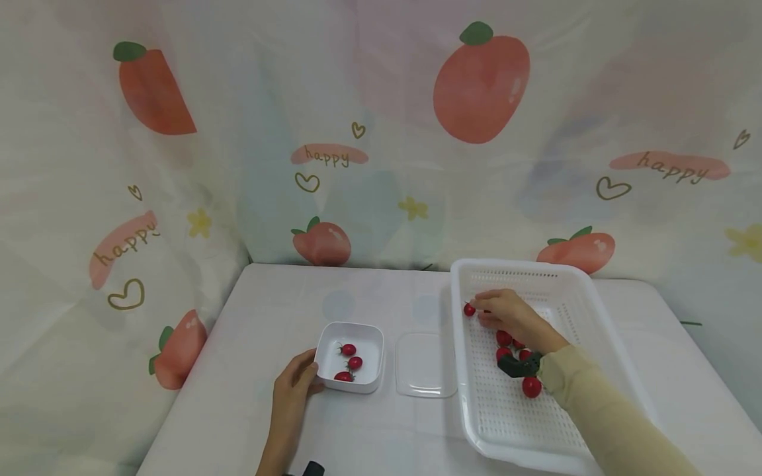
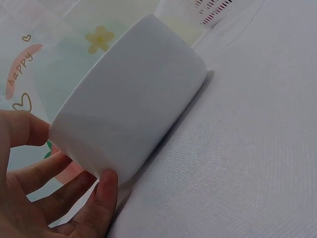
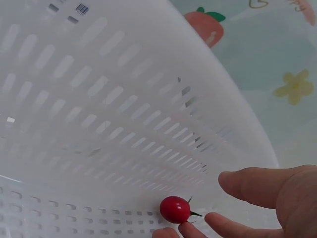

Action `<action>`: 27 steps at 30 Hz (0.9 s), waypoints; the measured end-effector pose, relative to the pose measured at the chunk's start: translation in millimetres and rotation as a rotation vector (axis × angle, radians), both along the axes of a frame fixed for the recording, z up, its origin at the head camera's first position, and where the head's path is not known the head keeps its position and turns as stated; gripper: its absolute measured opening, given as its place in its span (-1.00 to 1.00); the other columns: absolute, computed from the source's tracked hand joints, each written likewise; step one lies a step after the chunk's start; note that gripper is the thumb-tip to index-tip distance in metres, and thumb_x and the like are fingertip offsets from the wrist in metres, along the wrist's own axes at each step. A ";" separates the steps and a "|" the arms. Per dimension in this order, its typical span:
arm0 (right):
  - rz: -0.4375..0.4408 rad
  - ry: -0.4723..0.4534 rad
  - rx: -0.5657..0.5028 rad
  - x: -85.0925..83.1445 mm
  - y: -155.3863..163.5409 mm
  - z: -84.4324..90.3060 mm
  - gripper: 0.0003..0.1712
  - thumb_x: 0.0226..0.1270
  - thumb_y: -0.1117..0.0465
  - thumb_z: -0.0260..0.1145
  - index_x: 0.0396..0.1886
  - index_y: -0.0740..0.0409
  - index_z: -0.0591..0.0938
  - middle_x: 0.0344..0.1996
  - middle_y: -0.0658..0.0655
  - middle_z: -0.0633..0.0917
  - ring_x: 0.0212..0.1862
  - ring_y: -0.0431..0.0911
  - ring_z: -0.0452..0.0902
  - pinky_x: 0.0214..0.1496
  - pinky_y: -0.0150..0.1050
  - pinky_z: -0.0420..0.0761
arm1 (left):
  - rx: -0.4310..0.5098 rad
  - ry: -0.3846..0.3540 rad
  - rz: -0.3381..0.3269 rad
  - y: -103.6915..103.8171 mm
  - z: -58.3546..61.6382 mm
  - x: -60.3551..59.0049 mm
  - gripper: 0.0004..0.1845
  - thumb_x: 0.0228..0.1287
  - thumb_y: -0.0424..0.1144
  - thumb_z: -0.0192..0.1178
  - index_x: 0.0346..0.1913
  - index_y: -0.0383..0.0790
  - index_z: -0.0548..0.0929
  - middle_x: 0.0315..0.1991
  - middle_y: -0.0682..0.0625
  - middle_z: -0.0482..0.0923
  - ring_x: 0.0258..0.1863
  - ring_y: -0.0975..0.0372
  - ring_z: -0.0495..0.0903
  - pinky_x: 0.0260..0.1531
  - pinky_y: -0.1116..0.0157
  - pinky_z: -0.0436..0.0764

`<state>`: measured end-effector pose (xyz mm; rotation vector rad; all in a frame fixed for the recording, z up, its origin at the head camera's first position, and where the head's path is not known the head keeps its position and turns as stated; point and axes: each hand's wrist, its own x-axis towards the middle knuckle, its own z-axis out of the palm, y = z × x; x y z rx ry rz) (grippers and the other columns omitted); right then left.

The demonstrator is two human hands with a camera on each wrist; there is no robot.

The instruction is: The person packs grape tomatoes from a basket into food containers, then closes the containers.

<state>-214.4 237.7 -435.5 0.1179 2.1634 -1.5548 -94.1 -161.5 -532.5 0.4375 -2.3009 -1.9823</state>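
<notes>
Head view shows a single red tomato (image 1: 469, 309) on the floor of the white perforated basket (image 1: 500, 423), close to its left wall and just off the fingertips of the right hand (image 1: 513, 317). The right wrist view puts its green stem toward that hand, with two fingertips right at its edge; whether they touch it I cannot tell. More tomatoes (image 1: 532, 387) lie in the basket beneath and nearer than the right wrist, partly covered by the hand and the black wrist camera (image 1: 518, 365). Left of the basket, a clear flat lid (image 1: 425, 363) rests on the white-covered table (image 1: 357, 436), between the basket and a small white box (image 1: 360, 386). Three tomatoes (image 1: 354, 363) sit inside the box, well apart from the lone one, with the basket's wall in between. Behind everything hangs a fruit-printed cloth (image 1: 381, 73). The right hand's thumb stands clearly away from its fingers, which are loosely extended with nothing gripped that the views show. The left hand (image 1: 292, 380) holds the box from its left side, thumb at the rim and fingers bent round the near corner against the outer wall.
</notes>
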 end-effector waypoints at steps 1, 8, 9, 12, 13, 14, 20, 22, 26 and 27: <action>0.001 -0.002 0.001 -0.8 -0.6 -1.3 -0.23 0.65 0.20 0.09 0.56 0.63 0.05 0.56 0.58 0.14 0.50 0.35 0.29 0.61 0.21 0.31 | -0.003 0.001 0.002 0.0 -0.2 0.1 -0.63 0.57 -0.16 0.13 0.32 -0.13 0.62 0.29 -0.12 0.64 0.14 0.07 0.68 -0.10 0.43 0.76; -0.012 -0.016 0.002 -5.2 -3.9 -7.1 -0.26 0.64 0.23 0.07 0.54 0.64 0.07 0.54 0.57 0.19 0.46 0.35 0.34 0.61 0.19 0.34 | -0.007 -0.003 0.001 -0.3 -0.7 -0.3 -0.63 0.57 -0.14 0.13 0.32 -0.11 0.62 0.30 -0.11 0.64 0.15 0.07 0.68 -0.10 0.42 0.76; -0.017 -0.017 0.007 -5.7 -4.1 -7.6 -0.27 0.64 0.23 0.08 0.53 0.64 0.09 0.53 0.57 0.21 0.44 0.34 0.36 0.60 0.19 0.35 | -0.007 -0.006 0.000 -0.3 -0.9 -0.5 -0.63 0.57 -0.14 0.13 0.32 -0.11 0.62 0.30 -0.11 0.64 0.15 0.07 0.68 -0.10 0.42 0.76; -0.016 -0.011 0.015 -7.2 -4.2 -9.1 -0.31 0.61 0.24 0.10 0.49 0.64 0.16 0.47 0.55 0.29 0.35 0.28 0.45 0.59 0.20 0.38 | -0.010 -0.013 -0.001 -0.1 -1.7 -0.7 -0.63 0.58 -0.14 0.12 0.33 -0.10 0.61 0.30 -0.10 0.63 0.15 0.07 0.67 -0.09 0.42 0.75; -0.014 -0.006 0.017 -7.7 -4.1 -9.7 -0.32 0.60 0.24 0.11 0.48 0.63 0.20 0.44 0.54 0.34 0.30 0.24 0.49 0.57 0.20 0.40 | -0.011 -0.015 0.001 -0.2 -1.9 -0.9 -0.63 0.58 -0.14 0.12 0.32 -0.10 0.61 0.30 -0.10 0.63 0.15 0.07 0.67 -0.10 0.42 0.75; -0.009 0.001 0.017 -8.0 -4.1 -10.1 -0.34 0.58 0.24 0.13 0.46 0.63 0.24 0.41 0.53 0.38 0.25 0.20 0.53 0.56 0.19 0.42 | -0.014 -0.014 0.002 -0.2 -2.0 -1.0 -0.63 0.58 -0.15 0.12 0.32 -0.10 0.61 0.30 -0.10 0.63 0.15 0.07 0.67 -0.10 0.42 0.75; 0.038 0.052 -0.007 -7.5 -2.4 -13.4 -0.44 0.54 0.24 0.17 0.34 0.60 0.41 0.18 0.31 0.63 0.03 -0.07 0.64 0.39 0.01 0.62 | -0.029 -0.003 0.004 0.1 -1.2 -1.6 -0.64 0.58 -0.17 0.11 0.32 -0.11 0.62 0.28 -0.11 0.65 0.13 0.07 0.68 -0.10 0.42 0.76; 0.047 0.060 -0.012 -7.0 -2.0 -13.9 -0.45 0.54 0.24 0.17 0.33 0.60 0.42 0.13 0.24 0.67 0.01 -0.11 0.64 0.34 -0.05 0.65 | -0.028 -0.005 0.004 0.1 -1.0 -1.5 -0.64 0.58 -0.17 0.11 0.32 -0.11 0.62 0.28 -0.10 0.65 0.14 0.07 0.68 -0.10 0.42 0.76; 0.033 0.044 -0.016 -6.8 -2.2 -14.2 -0.45 0.53 0.26 0.22 0.34 0.57 0.43 0.06 0.18 0.71 -0.02 -0.13 0.66 0.28 -0.13 0.67 | -0.027 -0.011 0.005 0.1 -1.2 -1.4 -0.64 0.58 -0.16 0.11 0.32 -0.09 0.62 0.29 -0.09 0.65 0.15 0.07 0.68 -0.09 0.42 0.75; 0.028 0.036 -0.011 -6.3 -2.5 -13.8 -0.44 0.52 0.27 0.24 0.35 0.56 0.43 0.07 0.19 0.71 -0.01 -0.12 0.66 0.28 -0.14 0.67 | -0.029 -0.012 0.004 0.2 -1.2 -1.6 -0.64 0.58 -0.15 0.11 0.32 -0.09 0.62 0.29 -0.09 0.65 0.15 0.07 0.68 -0.09 0.42 0.75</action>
